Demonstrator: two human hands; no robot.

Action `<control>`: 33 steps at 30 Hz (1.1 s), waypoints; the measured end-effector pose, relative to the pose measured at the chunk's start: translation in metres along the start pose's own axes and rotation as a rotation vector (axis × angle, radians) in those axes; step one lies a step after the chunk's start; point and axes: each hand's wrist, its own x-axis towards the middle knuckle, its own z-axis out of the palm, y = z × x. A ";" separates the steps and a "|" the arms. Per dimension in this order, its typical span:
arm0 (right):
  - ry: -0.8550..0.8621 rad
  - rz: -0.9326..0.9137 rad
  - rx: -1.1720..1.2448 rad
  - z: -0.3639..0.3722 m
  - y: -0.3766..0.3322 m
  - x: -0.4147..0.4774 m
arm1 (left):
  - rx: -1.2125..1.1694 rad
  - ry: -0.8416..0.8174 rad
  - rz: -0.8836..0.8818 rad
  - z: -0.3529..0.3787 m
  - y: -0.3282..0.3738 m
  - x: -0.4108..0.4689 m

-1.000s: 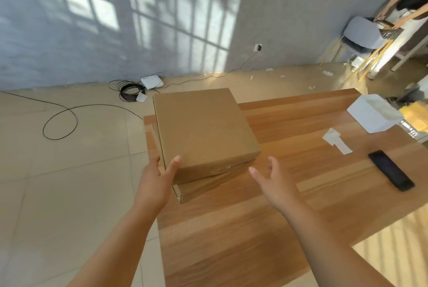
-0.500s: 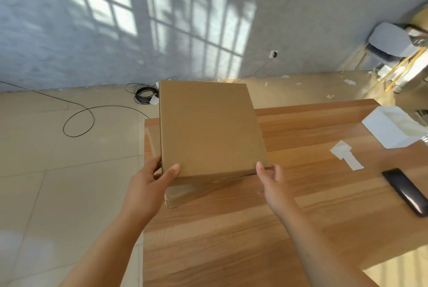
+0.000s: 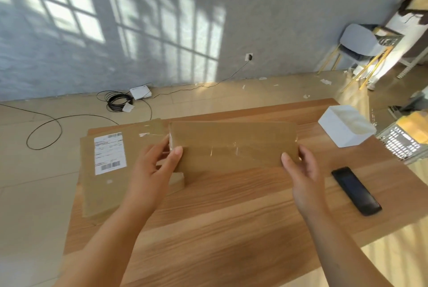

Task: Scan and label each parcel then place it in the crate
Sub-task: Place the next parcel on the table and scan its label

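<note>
Your left hand (image 3: 152,170) and right hand (image 3: 303,170) hold a parcel (image 3: 234,145) between them, one at each end. Each hand grips it: the thumb lies on the face turned towards you and the fingers curl round behind the end. The parcel is a brown cardboard box, tipped up so that a long, narrow face shows. That face carries a strip of clear tape, which catches the light near the middle. The parcel sits over the far half of the table (image 3: 220,228). You cannot tell whether its lower edge touches the wood.

A second parcel (image 3: 104,182) lies flat at the left edge of the table, just behind and beside your left hand. It has a white label (image 3: 110,153) with barcodes stuck on its top, and more clear tape near its far edge. The parcel you hold covers its right end from view.

On your right, a black phone (image 3: 356,190) lies face up on the table, near your right hand but not touching it. Beyond it, a white box (image 3: 345,125) sits at the far right corner of the table. The crate (image 3: 403,143), grey with a mesh wall, stands just past the right edge of the table, well apart from the parcel in your hands.

On the floor by the wall lie a coil of black cable (image 3: 119,102) and a white device (image 3: 140,92). A grey chair (image 3: 359,41) stands at the far right.
</note>
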 end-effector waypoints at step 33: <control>-0.388 0.392 -0.658 -0.069 0.085 0.114 | 0.089 -0.320 -0.379 0.146 -0.049 0.025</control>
